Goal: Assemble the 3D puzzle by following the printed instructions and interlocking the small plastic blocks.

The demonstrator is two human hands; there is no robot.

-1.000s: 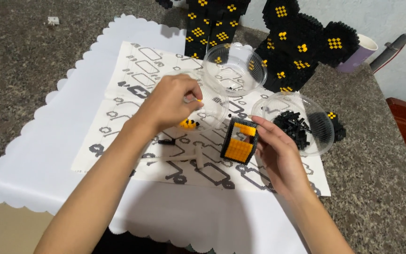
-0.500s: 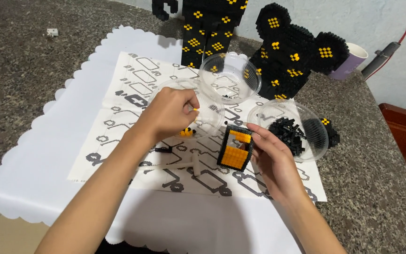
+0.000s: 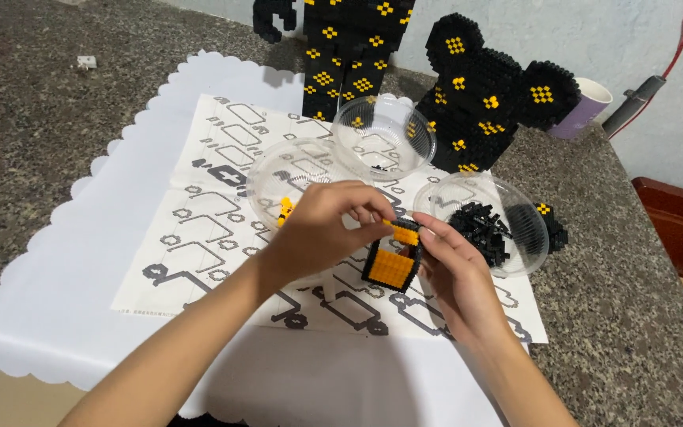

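Both my hands meet over the white sheet of printed building diagrams [image 3: 223, 229], which lies on a white scallop-edged paper mat [image 3: 81, 261] on the speckled grey stone counter [image 3: 626, 316]. My right hand [image 3: 452, 269] is curled around the small black-and-orange block assembly [image 3: 393, 265], fingers against its right side and top, holding it upright just above the sheet. My left hand [image 3: 322, 225] is closed in a pinch, thumb and fingertips pressed on a small orange brick [image 3: 399, 230] at the top edge of that assembly, so the two hands touch the same piece from opposite sides.

Just behind my left hand, toward the far edge of the sheet, sits a clear plastic bowl with a few orange bits [image 3: 290, 186] in it. Behind that one, another clear plastic bowl, nearly empty [image 3: 383, 138], overlaps its rim. To the right of the assembly, just beside my right hand, a third clear bowl holding a heap of black bricks [image 3: 480, 221] rests partly off the sheet. Beyond the bowls stand two large black block figures with orange square patterns [image 3: 492, 95], and past them, at the counter's far right, a lilac cup [image 3: 583, 111].
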